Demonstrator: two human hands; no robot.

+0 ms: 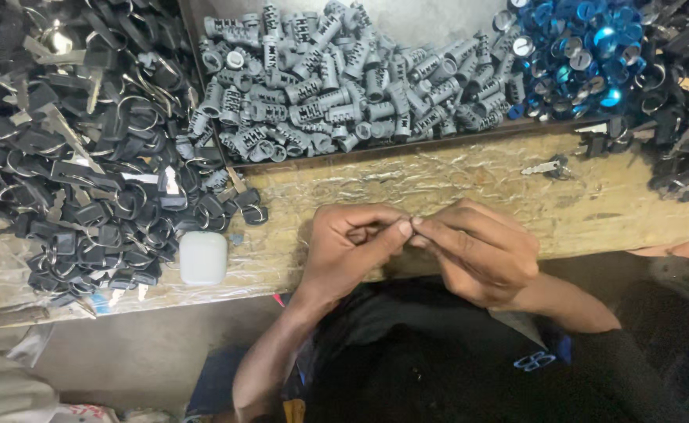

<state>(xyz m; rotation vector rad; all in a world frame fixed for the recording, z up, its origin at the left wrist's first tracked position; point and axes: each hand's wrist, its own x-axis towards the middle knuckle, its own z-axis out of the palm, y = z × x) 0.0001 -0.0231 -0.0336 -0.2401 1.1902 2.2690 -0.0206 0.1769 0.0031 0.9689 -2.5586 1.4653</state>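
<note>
My left hand (350, 247) and my right hand (481, 249) meet fingertip to fingertip over the front edge of the wooden workbench (438, 188). Both pinch one very small part between thumb and forefinger at about the middle of the view; the part is too small and too hidden to identify. A large heap of grey lock cylinders (336, 78) lies in a tray beyond my hands. A loose key (546, 167) rests on the bench to the right of them.
A big pile of black-headed keys on rings (86, 149) covers the left of the bench. A small white case (203, 257) sits beside it. Blue metallic caps (575, 51) and more black parts (685, 102) fill the far right.
</note>
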